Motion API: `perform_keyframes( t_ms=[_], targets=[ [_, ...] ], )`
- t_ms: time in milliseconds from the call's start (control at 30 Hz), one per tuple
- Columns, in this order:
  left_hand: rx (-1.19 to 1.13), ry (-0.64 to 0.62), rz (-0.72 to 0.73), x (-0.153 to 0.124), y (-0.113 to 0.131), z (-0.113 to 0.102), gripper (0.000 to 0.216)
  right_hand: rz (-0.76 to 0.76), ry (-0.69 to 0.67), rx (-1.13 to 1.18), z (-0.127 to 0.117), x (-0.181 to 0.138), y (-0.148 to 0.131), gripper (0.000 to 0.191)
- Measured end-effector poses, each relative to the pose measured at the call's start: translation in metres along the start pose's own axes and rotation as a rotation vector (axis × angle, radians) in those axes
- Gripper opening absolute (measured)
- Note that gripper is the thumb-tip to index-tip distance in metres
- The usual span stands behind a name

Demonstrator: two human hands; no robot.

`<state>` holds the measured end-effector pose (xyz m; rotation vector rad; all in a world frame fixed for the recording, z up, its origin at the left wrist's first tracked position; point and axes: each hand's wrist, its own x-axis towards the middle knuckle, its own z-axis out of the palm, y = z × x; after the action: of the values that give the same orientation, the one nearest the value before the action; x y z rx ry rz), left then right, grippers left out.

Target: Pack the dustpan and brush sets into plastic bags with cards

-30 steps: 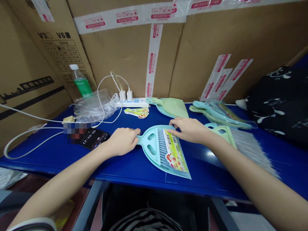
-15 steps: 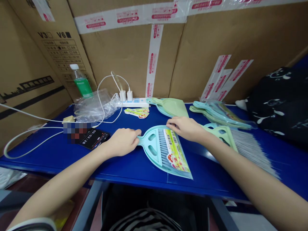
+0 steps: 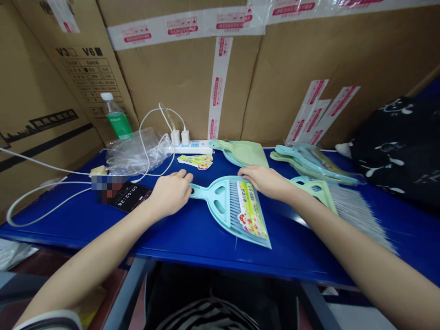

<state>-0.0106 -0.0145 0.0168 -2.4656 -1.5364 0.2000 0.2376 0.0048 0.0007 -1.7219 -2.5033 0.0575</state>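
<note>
A light-blue dustpan and brush set [image 3: 217, 200] lies in front of me, its grey bristles toward the right. A printed yellow-and-white card [image 3: 252, 211] rests over the bristles. My left hand [image 3: 172, 192] is closed at the tip of the set's handle, with the hanging hole showing beside the thumb; the fingertips are partly hidden. Bent over the far edge of the set, near the top of the card, my right hand [image 3: 263, 181] grips it with its fingers together.
Green and blue dustpans [image 3: 245, 153] lie behind, with bagged sets [image 3: 312, 162] and a green brush [image 3: 325, 195] to the right. At left are a phone [image 3: 132, 197], cables, a power strip [image 3: 194, 147], plastic bags [image 3: 135, 153] and a bottle [image 3: 118, 121]. Loose cards [image 3: 195, 161] lie mid-table.
My left hand has shifted left and slightly away from me, toward the handle's tip, so more handle shows. The set has turned and moved slightly; my right hand stays at its far edge.
</note>
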Motion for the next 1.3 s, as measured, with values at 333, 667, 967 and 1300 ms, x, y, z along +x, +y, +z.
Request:
perform_keyframes(
  t_ms=[333, 667, 967, 1300],
  targets=[
    [0.122, 0.075, -0.408, 0.006, -0.026, -0.003, 0.044, 0.025, -0.001, 0.033, 0.002, 0.0, 0.0, 0.025],
    [0.053, -0.114, -0.388, 0.016, -0.046, 0.01, 0.043, 0.009, -0.035, 0.09, 0.004, 0.003, 0.01, 0.036],
    [0.014, -0.083, -0.403, 0.021, -0.054, 0.018, 0.043, -0.055, -0.035, 0.136, 0.004, 0.002, 0.017, 0.027],
    [0.011, -0.049, -0.425, 0.016, -0.048, 0.009, 0.047, -0.071, -0.014, 0.132, -0.002, 0.0, 0.02, 0.027]
  ],
)
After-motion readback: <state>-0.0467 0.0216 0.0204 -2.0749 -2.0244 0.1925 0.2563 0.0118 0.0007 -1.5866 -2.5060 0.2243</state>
